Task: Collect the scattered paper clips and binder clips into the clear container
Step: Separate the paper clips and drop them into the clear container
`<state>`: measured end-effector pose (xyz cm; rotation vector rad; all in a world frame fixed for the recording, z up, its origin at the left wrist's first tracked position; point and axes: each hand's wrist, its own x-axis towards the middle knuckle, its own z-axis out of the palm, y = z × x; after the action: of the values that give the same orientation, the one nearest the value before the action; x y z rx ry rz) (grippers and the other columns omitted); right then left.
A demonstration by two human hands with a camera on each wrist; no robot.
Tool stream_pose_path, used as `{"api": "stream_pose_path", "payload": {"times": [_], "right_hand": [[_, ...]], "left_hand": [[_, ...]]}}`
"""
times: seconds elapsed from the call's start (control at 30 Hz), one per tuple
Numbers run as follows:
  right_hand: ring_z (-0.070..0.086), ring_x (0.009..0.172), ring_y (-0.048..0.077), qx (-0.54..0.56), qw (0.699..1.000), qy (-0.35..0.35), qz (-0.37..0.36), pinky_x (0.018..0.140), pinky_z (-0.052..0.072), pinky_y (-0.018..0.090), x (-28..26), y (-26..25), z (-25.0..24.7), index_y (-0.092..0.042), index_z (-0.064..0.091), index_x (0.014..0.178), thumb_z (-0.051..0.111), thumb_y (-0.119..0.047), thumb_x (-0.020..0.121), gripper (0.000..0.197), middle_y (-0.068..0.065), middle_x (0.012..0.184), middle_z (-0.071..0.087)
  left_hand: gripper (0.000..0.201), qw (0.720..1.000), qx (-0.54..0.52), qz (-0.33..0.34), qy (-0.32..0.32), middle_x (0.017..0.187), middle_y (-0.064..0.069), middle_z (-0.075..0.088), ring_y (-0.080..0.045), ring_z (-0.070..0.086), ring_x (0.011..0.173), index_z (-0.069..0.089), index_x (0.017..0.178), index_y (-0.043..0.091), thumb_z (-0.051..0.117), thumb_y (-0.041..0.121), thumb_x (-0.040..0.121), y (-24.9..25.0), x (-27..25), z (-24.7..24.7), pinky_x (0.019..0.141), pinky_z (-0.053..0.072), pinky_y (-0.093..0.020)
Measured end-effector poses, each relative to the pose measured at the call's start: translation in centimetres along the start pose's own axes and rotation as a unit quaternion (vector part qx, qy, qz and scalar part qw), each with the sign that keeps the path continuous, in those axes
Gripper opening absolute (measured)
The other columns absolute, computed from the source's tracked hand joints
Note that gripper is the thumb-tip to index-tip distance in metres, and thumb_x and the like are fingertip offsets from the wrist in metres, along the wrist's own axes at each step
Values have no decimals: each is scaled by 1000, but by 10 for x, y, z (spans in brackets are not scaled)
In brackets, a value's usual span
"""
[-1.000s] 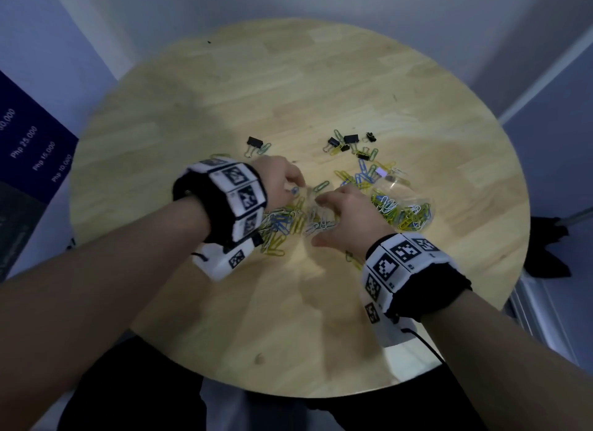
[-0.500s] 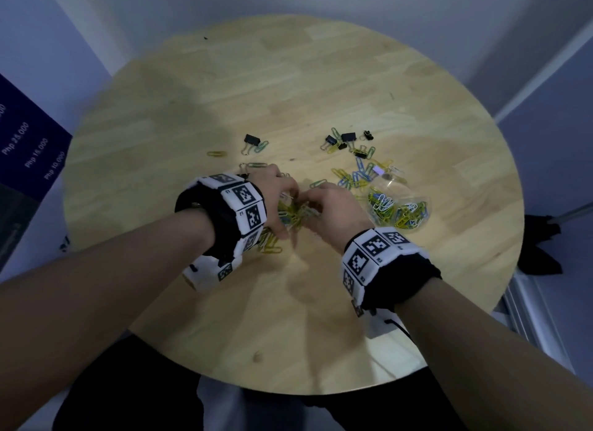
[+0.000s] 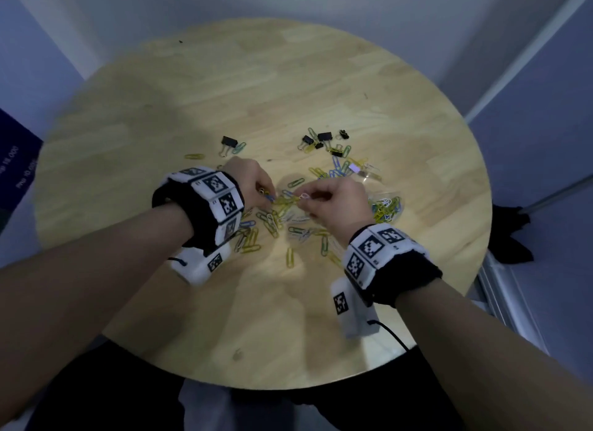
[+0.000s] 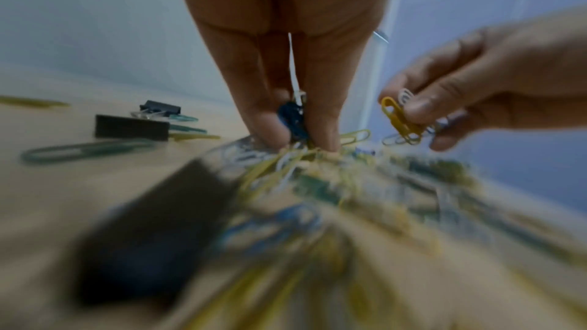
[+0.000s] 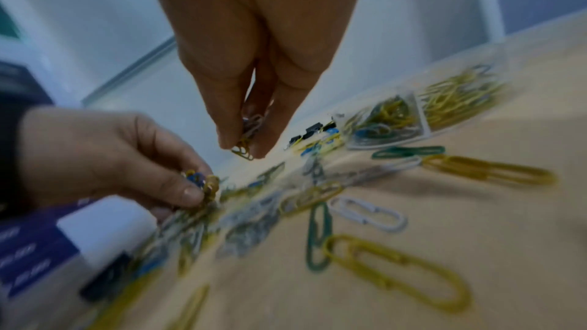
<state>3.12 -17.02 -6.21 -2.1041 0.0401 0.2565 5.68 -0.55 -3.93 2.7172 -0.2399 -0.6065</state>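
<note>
— Hands?
— The left hand (image 3: 248,182) pinches a blue clip (image 4: 290,119) over the pile (image 3: 276,219); the right hand (image 3: 337,199) pinches a few clips (image 4: 398,117).
— Container?
— The container (image 3: 390,206), part full, lies just right of the right hand, apparently on its side. Binder clips (image 3: 324,137) lie beyond, on the table (image 3: 288,77).

Yellow, green, blue and white paper clips (image 3: 282,219) lie on a pale wooden table (image 3: 288,77) beside black binder clips (image 3: 324,137), while both wristbands (image 3: 218,199) carry black-and-white square patterns on black fabric
</note>
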Motion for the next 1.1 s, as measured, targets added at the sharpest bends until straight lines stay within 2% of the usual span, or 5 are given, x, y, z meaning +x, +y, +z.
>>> {"api": "stream_pose_path", "payload": {"times": [0.13,0.27,0.67,0.87,1.1], "right_hand": [[57,59,11,79,994,74,25,61,55,19,3,4,-28,-10,75,89,71,-3,77,15,-1,65,62],[65,72,14,70,986,144,47,82,54,28,5,23,-62,-22,74,74,75,-5,71,18,0,71,69],[57,62,9,-46,984,161,67,56,41,0,-3,64,-85,-12,75,88,72,-1,72,19,0,67,63],[60,72,8,-87,988,117,41,74,49,13,-10,58,-85,-14,74,90,71,-5,72,21,-2,78,66],[62,86,11,-102,987,125,16,81,47,19,-14,56,-82,-15,71,99,67,-12,74,26,4,98,71]], "left_hand": [[16,989,-141,-36,14,79,-1,69,-22,67,84,75,94,20,73,27,79,7,2,-11,73,51,-32],[17,955,-289,-66,-3,71,4,67,-8,63,64,73,93,17,76,22,77,25,12,-14,58,53,-11],[23,864,-502,-47,-8,75,-1,60,-12,60,70,66,105,1,69,3,82,103,40,24,63,56,-14],[17,917,-394,-2,55,71,-3,58,-19,58,73,62,71,18,73,8,79,108,44,42,75,56,-31],[20,987,-141,55,51,102,3,66,-15,61,96,72,99,20,67,12,81,114,34,34,71,40,-19]]}}
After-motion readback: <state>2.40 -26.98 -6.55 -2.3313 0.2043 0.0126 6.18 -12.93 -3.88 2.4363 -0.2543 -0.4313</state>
